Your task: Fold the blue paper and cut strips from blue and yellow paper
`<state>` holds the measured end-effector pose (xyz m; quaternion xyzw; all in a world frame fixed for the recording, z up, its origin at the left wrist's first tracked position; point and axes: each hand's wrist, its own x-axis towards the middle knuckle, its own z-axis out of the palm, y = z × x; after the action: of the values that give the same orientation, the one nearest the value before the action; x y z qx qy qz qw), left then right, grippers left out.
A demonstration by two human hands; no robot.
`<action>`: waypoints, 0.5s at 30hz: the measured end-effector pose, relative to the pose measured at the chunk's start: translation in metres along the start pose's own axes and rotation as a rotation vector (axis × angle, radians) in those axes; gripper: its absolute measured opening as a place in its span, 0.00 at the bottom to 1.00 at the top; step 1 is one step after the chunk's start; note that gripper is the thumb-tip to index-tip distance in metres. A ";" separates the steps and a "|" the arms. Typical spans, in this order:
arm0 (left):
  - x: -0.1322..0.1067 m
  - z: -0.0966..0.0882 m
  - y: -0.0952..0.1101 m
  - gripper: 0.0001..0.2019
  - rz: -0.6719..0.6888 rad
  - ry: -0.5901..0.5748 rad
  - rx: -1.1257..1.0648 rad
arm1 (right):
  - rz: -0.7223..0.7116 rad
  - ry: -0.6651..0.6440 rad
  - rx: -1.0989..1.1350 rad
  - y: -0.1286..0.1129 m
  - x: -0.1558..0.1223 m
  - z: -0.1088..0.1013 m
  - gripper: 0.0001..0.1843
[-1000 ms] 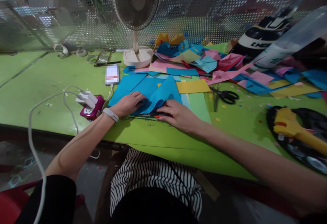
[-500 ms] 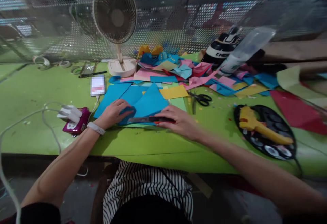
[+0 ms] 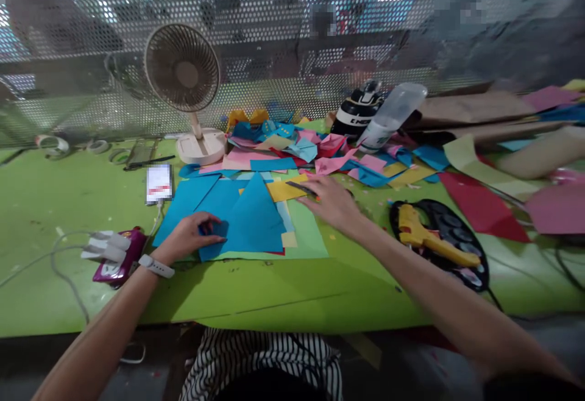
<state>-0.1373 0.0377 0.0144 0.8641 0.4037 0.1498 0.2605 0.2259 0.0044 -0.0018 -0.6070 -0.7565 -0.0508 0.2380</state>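
Note:
Several sheets of blue paper (image 3: 256, 218) lie overlapping in front of me, one with a pointed top corner. On their left part rests my left hand (image 3: 194, 233), fingers curled and thumb extended, holding the blue paper at the table. My right hand (image 3: 331, 200) is closed around a bladed cutting tool (image 3: 298, 188) with a dark narrow blade. The palm hides most of its handle, so I cannot tell if it is a knife or scissors. Its blade lies over a yellow paper strip (image 3: 278, 191). Light green paper (image 3: 308, 236) shows beneath the blue sheets.
Behind the sheets is a heap of coloured scraps (image 3: 301, 148). A fan (image 3: 183, 72) and a phone (image 3: 159, 183) stand and lie to the left, near a purple power adapter (image 3: 121, 261) with cables. On the right, a yellow glue gun (image 3: 434, 239) lies on a black palette (image 3: 461, 224).
My right hand has moved the cutting tool away from the blue paper's lower edge, up and to the right. My left hand stays on the blue paper with its fingers more curled. The view has shifted.

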 end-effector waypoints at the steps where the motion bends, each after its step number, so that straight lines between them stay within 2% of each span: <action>1: -0.001 -0.001 0.001 0.19 0.006 0.007 -0.023 | -0.073 -0.037 0.070 -0.012 0.009 0.003 0.20; 3: -0.003 -0.002 0.003 0.15 0.043 0.051 -0.049 | -0.179 -0.123 0.179 -0.033 0.027 0.011 0.23; 5: -0.005 -0.002 0.005 0.12 0.115 0.122 -0.044 | -0.238 -0.216 0.222 -0.048 0.044 0.023 0.31; 9: -0.009 0.001 0.008 0.06 0.367 0.296 0.077 | -0.297 -0.337 0.270 -0.060 0.062 0.045 0.45; 10: -0.010 0.002 0.008 0.06 0.430 0.319 0.119 | -0.331 -0.336 0.289 -0.061 0.064 0.048 0.44; 12: -0.010 0.004 0.008 0.08 0.507 0.341 0.191 | -0.377 -0.301 0.342 -0.059 0.066 0.050 0.32; 14: -0.009 0.006 0.009 0.12 0.500 0.375 0.259 | -0.354 -0.273 0.409 -0.055 0.070 0.047 0.17; 15: -0.009 0.008 0.009 0.14 0.470 0.397 0.299 | -0.299 -0.270 0.423 -0.052 0.074 0.045 0.12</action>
<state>-0.1334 0.0235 0.0132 0.9162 0.2539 0.3100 0.0056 0.1526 0.0736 0.0004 -0.4270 -0.8563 0.1545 0.2463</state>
